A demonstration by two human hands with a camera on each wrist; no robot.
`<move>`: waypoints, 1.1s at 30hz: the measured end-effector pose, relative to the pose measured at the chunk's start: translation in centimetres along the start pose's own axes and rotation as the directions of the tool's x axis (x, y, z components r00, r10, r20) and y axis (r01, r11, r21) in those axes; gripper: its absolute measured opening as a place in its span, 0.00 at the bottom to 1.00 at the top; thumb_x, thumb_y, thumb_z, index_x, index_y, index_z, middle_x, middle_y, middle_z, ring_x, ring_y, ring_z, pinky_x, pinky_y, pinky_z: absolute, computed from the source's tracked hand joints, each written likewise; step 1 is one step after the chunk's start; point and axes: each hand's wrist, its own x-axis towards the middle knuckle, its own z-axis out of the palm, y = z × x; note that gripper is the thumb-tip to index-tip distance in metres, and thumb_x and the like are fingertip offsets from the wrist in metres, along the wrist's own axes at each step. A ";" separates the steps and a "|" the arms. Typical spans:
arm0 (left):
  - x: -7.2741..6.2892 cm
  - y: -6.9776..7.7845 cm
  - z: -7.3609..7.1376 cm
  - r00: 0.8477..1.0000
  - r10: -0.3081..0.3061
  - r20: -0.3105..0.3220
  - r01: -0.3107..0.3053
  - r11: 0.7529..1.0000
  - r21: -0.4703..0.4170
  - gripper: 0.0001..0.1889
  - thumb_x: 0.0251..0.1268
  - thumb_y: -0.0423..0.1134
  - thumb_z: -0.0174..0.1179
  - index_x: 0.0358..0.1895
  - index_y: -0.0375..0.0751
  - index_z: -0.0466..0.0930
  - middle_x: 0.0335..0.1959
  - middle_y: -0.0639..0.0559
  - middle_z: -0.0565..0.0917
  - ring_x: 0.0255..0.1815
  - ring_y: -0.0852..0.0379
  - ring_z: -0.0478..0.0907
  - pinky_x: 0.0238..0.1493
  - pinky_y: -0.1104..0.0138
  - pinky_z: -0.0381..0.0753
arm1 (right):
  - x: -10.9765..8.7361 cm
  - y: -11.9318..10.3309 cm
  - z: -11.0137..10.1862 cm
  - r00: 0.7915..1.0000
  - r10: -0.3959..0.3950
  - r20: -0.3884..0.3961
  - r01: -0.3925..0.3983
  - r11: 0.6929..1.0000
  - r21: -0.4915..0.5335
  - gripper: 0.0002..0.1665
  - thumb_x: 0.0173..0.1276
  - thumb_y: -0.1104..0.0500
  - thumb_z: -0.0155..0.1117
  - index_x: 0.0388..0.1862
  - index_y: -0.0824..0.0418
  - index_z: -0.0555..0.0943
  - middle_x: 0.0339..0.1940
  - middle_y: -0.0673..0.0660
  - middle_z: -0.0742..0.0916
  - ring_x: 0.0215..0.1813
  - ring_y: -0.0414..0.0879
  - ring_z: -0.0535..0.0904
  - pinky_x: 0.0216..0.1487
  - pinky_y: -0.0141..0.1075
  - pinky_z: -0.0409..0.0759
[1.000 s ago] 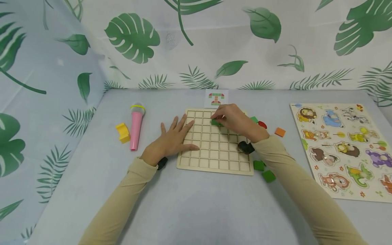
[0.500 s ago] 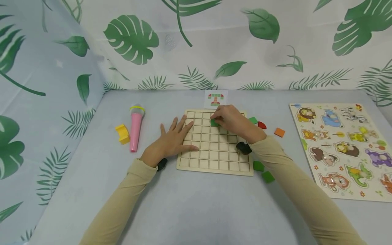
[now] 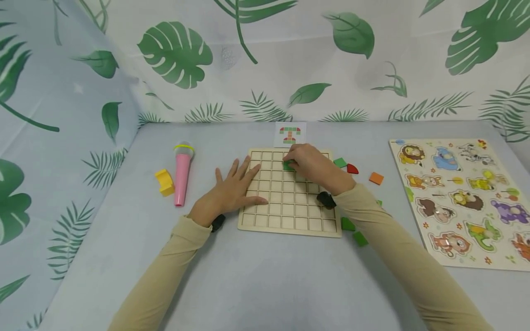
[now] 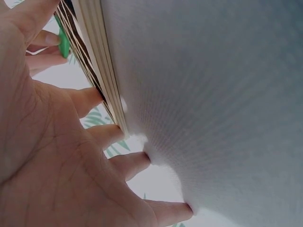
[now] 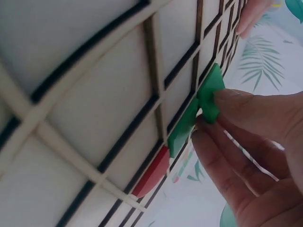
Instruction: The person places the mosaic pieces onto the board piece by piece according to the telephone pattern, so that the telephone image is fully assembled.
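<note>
My right hand (image 3: 312,166) pinches a green square tile (image 5: 211,92) between thumb and fingers, tilted at the upper rows of a wooden grid board (image 3: 290,223). In the right wrist view, another green tile (image 5: 182,128) and a red quarter-round tile (image 5: 154,174) sit in cells beside it; from the head, my right hand hides them. My left hand (image 3: 227,195) lies with spread, straight fingers over the board's left edge. In the left wrist view, some of its fingertips touch the board's side (image 4: 102,61) and others the table.
Behind the board lies a pattern card (image 3: 290,134). Loose tiles are to the right: green (image 3: 360,239), red (image 3: 352,168) and orange (image 3: 376,178). A pink toy microphone (image 3: 181,179) and a yellow block (image 3: 164,182) lie left, an animal puzzle board (image 3: 459,202) far right.
The right hand still pinches the green tile at about the same spot on the board, with only a slight shift. The left hand stays put; the head view has moved a little.
</note>
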 end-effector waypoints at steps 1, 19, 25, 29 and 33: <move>0.0 0.0 0.0 1.000 0.000 -0.001 0.000 1.000 0.001 0.53 0.73 0.68 0.57 0.88 0.50 0.38 0.87 0.43 0.29 0.86 0.36 0.26 0.71 0.23 0.29 | 0.0 0.0 0.0 1.000 0.000 0.000 0.000 1.000 -0.002 0.15 0.68 0.76 0.69 0.53 0.75 0.87 0.49 0.69 0.88 0.53 0.61 0.86 0.54 0.48 0.85; 0.2 0.5 0.2 1.000 0.015 -0.003 -0.015 1.000 0.007 0.53 0.73 0.69 0.56 0.88 0.49 0.39 0.87 0.42 0.31 0.86 0.35 0.28 0.71 0.23 0.29 | -1.1 0.3 0.2 1.000 -0.010 -0.026 0.010 1.000 0.007 0.12 0.70 0.75 0.68 0.50 0.75 0.88 0.47 0.68 0.88 0.52 0.62 0.85 0.56 0.51 0.83; -0.1 0.4 0.2 1.000 0.012 -0.005 -0.012 1.000 0.000 0.53 0.72 0.68 0.58 0.88 0.47 0.39 0.87 0.40 0.31 0.85 0.33 0.28 0.70 0.22 0.30 | -2.3 0.8 0.1 0.999 -0.037 -0.035 0.041 0.990 0.134 0.13 0.73 0.70 0.66 0.54 0.73 0.87 0.54 0.67 0.88 0.58 0.62 0.84 0.60 0.53 0.81; -0.1 0.3 0.1 1.000 0.008 -0.012 -0.008 1.000 -0.003 0.53 0.72 0.68 0.58 0.88 0.48 0.39 0.87 0.41 0.31 0.85 0.34 0.28 0.70 0.23 0.29 | -3.9 1.3 -1.4 1.000 -0.013 -0.028 0.018 0.975 0.221 0.18 0.75 0.65 0.67 0.61 0.70 0.85 0.60 0.66 0.86 0.64 0.62 0.81 0.64 0.56 0.78; -0.1 0.3 0.1 1.000 0.006 -0.012 -0.006 1.000 -0.006 0.54 0.72 0.68 0.58 0.88 0.48 0.39 0.87 0.42 0.31 0.86 0.35 0.27 0.70 0.23 0.28 | -5.9 2.0 -3.7 0.998 0.028 -0.056 -0.014 0.974 0.227 0.21 0.76 0.64 0.67 0.64 0.69 0.83 0.61 0.66 0.85 0.65 0.63 0.80 0.65 0.59 0.75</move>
